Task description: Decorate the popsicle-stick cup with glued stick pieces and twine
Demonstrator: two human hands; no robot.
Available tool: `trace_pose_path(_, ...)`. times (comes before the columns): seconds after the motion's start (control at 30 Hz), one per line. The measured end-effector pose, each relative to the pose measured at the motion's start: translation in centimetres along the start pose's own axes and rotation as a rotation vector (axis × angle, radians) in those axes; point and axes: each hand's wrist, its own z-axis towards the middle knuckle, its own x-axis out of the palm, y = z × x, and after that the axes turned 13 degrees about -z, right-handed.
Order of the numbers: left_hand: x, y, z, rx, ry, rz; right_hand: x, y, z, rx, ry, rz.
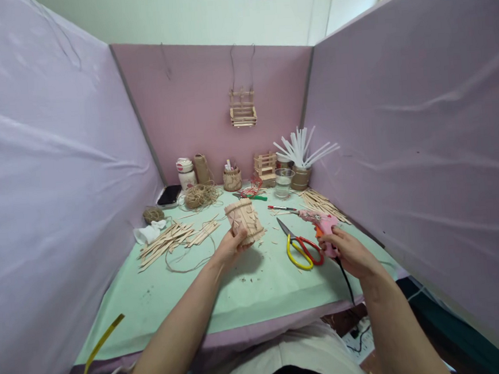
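Note:
My left hand (233,245) is closed around the lower left side of a small round holder made of wooden sticks (244,217), tilted above the table. Twine runs along its rims. On the right, my right hand (345,248) grips the handle of a pink glue gun (321,219), whose nozzle points left. A black cord hangs from the gun's handle. Between the two hands lie scissors (299,246) with one yellow and one red handle loop. A red and dark pen-like tool (281,208) rests beyond the scissors, close to the nozzle.
Wooden sticks lie in piles at left (167,242) and right (325,204). Along the back stand a tangle of twine (200,195), a stick-covered pot (232,179), a clear cup (283,184) and a pot of white glue sticks (301,174). Pink panels (209,109) enclose the table.

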Motion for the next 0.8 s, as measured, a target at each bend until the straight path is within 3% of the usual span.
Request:
trace_pose_path(0.13,0.0,0.1,0.0,0.003,-0.023,-0.016,1.9,0.8,-2.2,-0.019,0.02,0.156)
trace_pose_path(0.33,-0.3,0.3,0.0,0.003,-0.026,-0.006,5.6,0.8,-4.7,-0.27,0.06,-0.052)
trace_pose_path(0.57,-0.4,0.5,0.2,0.0,-0.004,-0.002,8.4,0.0,-5.1,-0.533,-0.2,-0.37)
trace_pose_path(0.8,-0.4,0.6,0.2,0.002,0.054,-0.007,8.9,0.0,-5.0,-0.606,-0.235,-0.474)
